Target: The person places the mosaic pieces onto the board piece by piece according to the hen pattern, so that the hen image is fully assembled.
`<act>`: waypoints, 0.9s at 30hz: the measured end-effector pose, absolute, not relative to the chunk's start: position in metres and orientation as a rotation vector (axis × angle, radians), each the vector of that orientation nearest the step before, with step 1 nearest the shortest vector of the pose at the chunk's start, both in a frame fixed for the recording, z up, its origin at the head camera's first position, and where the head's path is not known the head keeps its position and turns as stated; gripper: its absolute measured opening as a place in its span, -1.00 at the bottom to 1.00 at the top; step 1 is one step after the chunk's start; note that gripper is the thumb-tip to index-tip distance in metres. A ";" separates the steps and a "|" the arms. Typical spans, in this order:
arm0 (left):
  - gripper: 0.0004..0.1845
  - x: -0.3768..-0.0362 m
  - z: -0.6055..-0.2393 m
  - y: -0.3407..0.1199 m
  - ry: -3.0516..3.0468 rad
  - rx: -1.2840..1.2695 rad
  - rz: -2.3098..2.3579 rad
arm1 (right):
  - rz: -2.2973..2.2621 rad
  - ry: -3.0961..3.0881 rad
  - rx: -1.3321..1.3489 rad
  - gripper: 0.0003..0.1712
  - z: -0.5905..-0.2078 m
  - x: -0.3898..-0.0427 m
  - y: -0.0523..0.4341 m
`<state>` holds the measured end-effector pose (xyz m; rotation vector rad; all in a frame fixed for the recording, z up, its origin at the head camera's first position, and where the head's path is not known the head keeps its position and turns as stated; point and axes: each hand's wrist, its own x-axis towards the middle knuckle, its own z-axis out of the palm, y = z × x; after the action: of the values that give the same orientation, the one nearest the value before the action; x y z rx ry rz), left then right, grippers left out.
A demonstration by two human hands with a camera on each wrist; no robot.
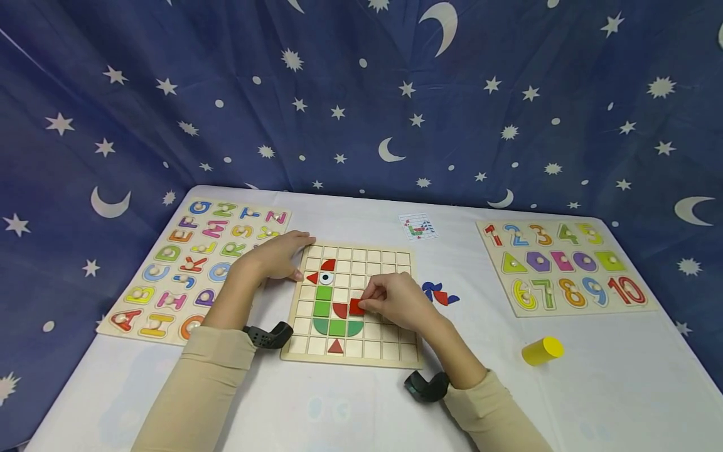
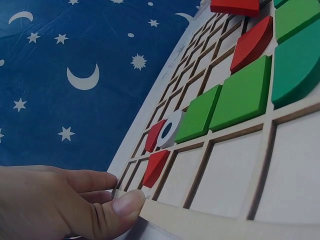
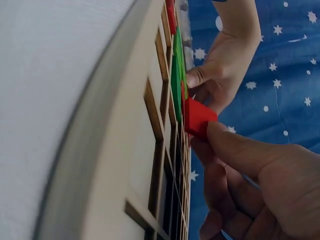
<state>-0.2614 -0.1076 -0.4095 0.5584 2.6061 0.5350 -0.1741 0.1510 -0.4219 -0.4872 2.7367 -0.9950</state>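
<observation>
Only the head view shows yellow cylinder (image 1: 542,350).

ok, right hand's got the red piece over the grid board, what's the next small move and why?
Probably lower the red square wooden piece flat into the cell beside the red half-round piece. The right hand pinches it tilted just above the wooden grid board, while the left hand steadies the board's edge.

The person is wearing long beige sleeves (image 1: 209,370) reaching to both wrists, and a black strap-on camera mount (image 1: 268,334) is sitting on each wrist; both hands are bare.
</observation>
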 end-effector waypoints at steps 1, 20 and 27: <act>-0.12 -0.261 -0.409 -0.108 2.605 0.557 0.535 | -0.965 2.756 -0.501 -0.88 -0.423 -0.174 0.150; -0.14 -0.261 -0.410 -0.109 2.610 0.557 0.526 | -0.536 2.940 -0.604 -0.94 -0.416 -0.160 0.135; -0.13 -0.262 -0.409 -0.107 2.607 0.564 0.525 | -0.510 2.944 -0.646 -0.94 -0.415 -0.160 0.137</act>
<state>-0.2620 -0.1071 -0.4094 0.5639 2.6074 0.5250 -0.1603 0.1370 -0.4153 -0.6464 2.9443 -0.5099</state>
